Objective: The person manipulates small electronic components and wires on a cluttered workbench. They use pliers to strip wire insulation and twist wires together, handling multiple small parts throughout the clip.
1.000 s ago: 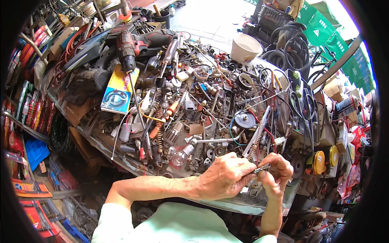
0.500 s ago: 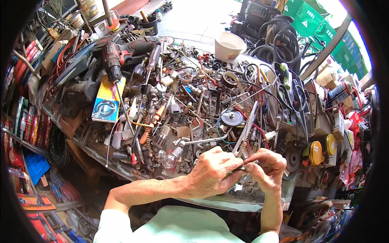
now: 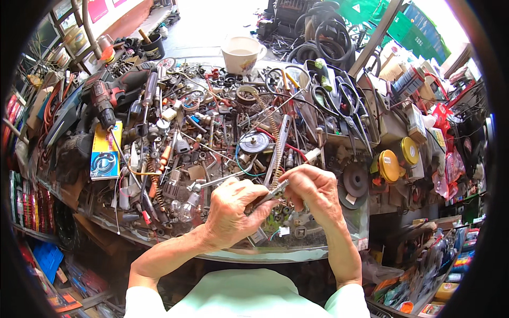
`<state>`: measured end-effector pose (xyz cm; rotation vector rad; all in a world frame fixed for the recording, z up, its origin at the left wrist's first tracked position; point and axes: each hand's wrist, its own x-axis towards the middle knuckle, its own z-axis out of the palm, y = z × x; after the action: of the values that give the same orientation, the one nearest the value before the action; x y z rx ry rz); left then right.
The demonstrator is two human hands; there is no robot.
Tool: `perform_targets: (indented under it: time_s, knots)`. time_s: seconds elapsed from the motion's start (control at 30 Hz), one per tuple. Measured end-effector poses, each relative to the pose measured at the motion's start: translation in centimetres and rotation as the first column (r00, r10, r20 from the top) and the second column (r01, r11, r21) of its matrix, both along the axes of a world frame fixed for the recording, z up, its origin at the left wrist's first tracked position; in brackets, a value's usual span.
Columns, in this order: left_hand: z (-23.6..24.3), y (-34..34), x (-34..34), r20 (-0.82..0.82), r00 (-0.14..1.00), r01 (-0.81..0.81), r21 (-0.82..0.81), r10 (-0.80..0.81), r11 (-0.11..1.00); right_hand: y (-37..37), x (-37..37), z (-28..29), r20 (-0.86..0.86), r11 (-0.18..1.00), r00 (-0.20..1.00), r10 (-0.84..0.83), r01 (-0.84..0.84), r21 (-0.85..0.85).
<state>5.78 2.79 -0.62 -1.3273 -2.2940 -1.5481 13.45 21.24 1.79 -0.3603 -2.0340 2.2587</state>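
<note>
Over the near part of a cluttered glass-topped bench, my left hand (image 3: 237,212) is closed around a slim, silvery metal part (image 3: 274,193). The part points up and right from between thumb and fingers. My right hand (image 3: 314,192) is curled at its upper end, fingertips pressed together; what they pinch is hidden. Just beyond the hands stand a long coiled spring (image 3: 276,138) and a long flat metal bar (image 3: 282,140). A clear glass bulb (image 3: 186,212) lies left of my left hand. Below the hands is a small white connector (image 3: 284,231) with thin wires.
A red-and-black power drill (image 3: 104,100) and a yellow-and-blue box (image 3: 106,153) lie at the left. Loose metal parts cover the middle. A white cup (image 3: 239,55) stands at the far edge. Scissors (image 3: 347,108) and grinding discs (image 3: 355,180) are at the right.
The view has shifted, so the bench sits further left in it. My hands have drawn slightly apart, and more of the slim metal part shows between them.
</note>
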Motion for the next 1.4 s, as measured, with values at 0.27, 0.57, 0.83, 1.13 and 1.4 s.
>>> perform_targets:
  time_s: [0.27, 0.57, 0.83, 1.13, 1.4]
  knots:
    - [0.4, 0.0, -0.3, 0.081, 0.994, -0.090, 0.165, 0.077, 0.982, 0.7, -0.1, -0.3, 0.079, 0.992, 0.991, 0.106, -0.100, -0.080]
    - [0.7, -0.4, -0.5, 0.150, 0.985, 0.034, 0.346, -0.091, 0.938, -0.4, 0.1, -1.0, 0.008, 0.914, 0.933, 0.360, -0.351, -0.203]
    - [0.8, -0.3, -0.4, 0.021, 0.992, 0.109, 0.329, -0.122, 0.938, -0.7, 0.1, -1.1, -0.014, 0.936, 0.943, 0.333, -0.332, -0.117]
    - [1.3, -0.9, -2.4, 0.006, 0.999, 0.046, 0.146, -0.047, 0.988, 1.4, 0.4, 0.2, -0.300, 0.989, 0.953, 0.034, 0.011, 0.148]
    - [2.0, -2.6, -5.6, -0.196, 0.974, 0.051, -0.302, -0.114, 0.952, 5.1, 5.5, 1.3, -0.227, 0.400, 0.898, -0.376, 0.379, 0.835]
